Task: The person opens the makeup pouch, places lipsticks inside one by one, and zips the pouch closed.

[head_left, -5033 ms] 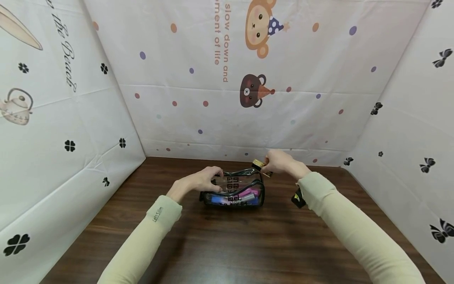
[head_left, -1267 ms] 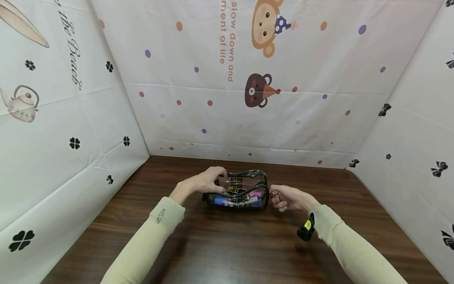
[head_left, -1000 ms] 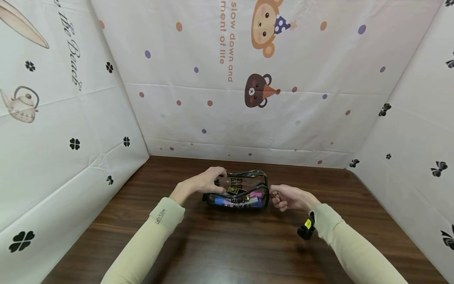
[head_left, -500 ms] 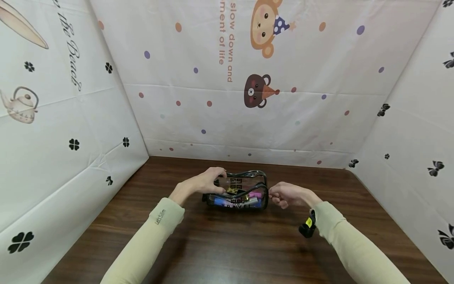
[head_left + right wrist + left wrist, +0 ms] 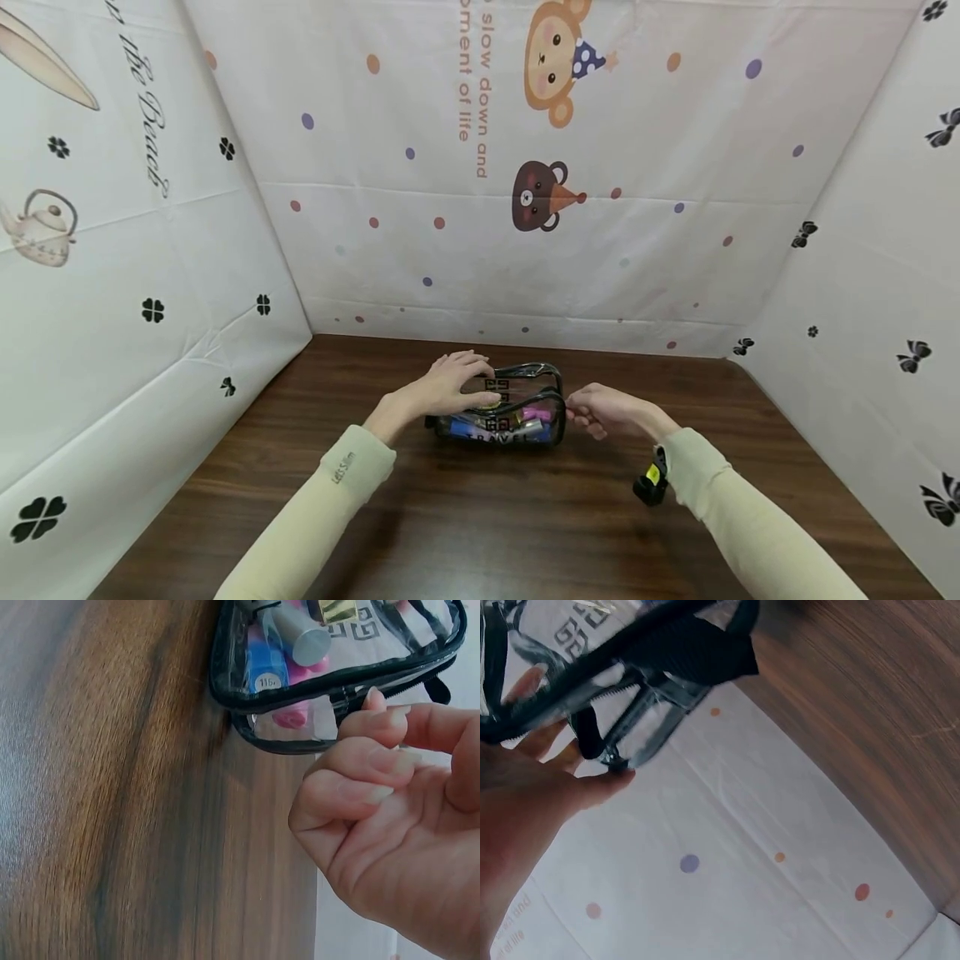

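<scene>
A clear travel pouch with black trim lies on the brown table. Inside it the right wrist view shows a blue piece, a silver cylinder, pink items and a gold piece. My left hand grips the pouch from above near its left end, thumb on the near side and fingers on the far side. At the right end, my right hand pinches the pouch edge beside the zip, its other fingers curled. A black zip tab hangs close to the index finger.
White printed sheets rise behind the table and on both sides. A black wrist device with a yellow label hangs under the right wrist, just above the tabletop.
A gold-and-black item, first in my right hand, went into the pouch. My right hand then moved to its right end. My left hand has shifted right along the top, fingers spreading.
</scene>
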The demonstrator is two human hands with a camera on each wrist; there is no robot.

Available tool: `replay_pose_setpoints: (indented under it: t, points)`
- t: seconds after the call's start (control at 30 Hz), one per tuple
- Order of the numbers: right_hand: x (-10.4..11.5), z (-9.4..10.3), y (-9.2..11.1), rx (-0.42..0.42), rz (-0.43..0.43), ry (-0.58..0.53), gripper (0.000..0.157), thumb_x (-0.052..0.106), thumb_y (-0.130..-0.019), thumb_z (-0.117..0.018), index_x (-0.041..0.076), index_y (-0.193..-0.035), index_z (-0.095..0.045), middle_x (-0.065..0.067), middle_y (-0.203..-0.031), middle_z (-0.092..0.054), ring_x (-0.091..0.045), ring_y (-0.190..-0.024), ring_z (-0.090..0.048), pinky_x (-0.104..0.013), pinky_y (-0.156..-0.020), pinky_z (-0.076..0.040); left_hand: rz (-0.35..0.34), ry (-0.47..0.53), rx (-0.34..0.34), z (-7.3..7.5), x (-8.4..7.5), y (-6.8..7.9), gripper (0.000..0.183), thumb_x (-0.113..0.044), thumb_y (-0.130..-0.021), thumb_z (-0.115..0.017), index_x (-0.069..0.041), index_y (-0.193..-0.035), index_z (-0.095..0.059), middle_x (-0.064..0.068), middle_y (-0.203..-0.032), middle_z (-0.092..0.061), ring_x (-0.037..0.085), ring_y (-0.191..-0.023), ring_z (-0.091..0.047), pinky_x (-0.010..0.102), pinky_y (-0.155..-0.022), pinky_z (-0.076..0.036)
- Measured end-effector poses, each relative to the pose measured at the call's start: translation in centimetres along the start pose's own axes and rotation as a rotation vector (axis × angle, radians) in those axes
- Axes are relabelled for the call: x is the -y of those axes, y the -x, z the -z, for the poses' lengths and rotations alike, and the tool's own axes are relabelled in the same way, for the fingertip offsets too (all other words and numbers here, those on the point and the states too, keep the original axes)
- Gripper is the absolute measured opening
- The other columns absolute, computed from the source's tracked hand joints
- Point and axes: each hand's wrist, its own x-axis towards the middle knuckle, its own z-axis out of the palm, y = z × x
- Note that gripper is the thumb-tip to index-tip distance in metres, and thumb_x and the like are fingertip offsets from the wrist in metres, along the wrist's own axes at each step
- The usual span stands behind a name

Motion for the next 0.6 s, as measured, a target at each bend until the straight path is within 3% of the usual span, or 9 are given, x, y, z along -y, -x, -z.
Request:
replay_pose_setpoints:
  t: [0.2, 0.43, 0.6]
  points:
    - [0.4, -0.3, 0.1, -0.026, 0.002, 0.001, 0.029, 0.016, -0.096, -0.031, 0.001, -0.079, -0.05, 0.0, -0.06, -0.038, -0.01, -0.045, -0.029, -0.024, -0.044, -0.026, 0.031, -0.064, -0.007, -0.7, -0.6, -0.4, 0.074, -0.075, -0.074, -0.04, -0.028, -0.131, -0.043, -0.001, -0.143, -0.033, 0.023, -0.136, -0.021, 0.059, -0.106, -0.005]
    - [1.7, -0.1, 0.2, -0.083, 0.006, -0.019, 0.028, 0.018, -0.096, -0.034, 0.001, -0.079, -0.047, 0.001, -0.059, -0.033, -0.01, -0.044, -0.027, -0.026, -0.045, -0.026, 0.037, -0.055, -0.008, -0.8, -0.5, -0.6, 0.074, -0.075, -0.073, -0.042, -0.027, -0.13, -0.043, -0.001, -0.14, -0.037, 0.023, -0.134, -0.024, 0.059, -0.105, -0.006]
    - [3.3, -0.2, 0.5, -0.12, 0.058, -0.001, 0.029, 0.02, -0.096, -0.037, -0.001, -0.08, -0.048, 0.0, -0.06, -0.034, -0.011, -0.045, -0.027, -0.027, -0.046, -0.026, 0.043, -0.043, -0.001, -0.7, -0.6, -0.8, 0.071, -0.074, -0.074, -0.043, -0.027, -0.128, -0.045, -0.002, -0.138, -0.04, 0.021, -0.132, -0.028, 0.06, -0.105, -0.008]
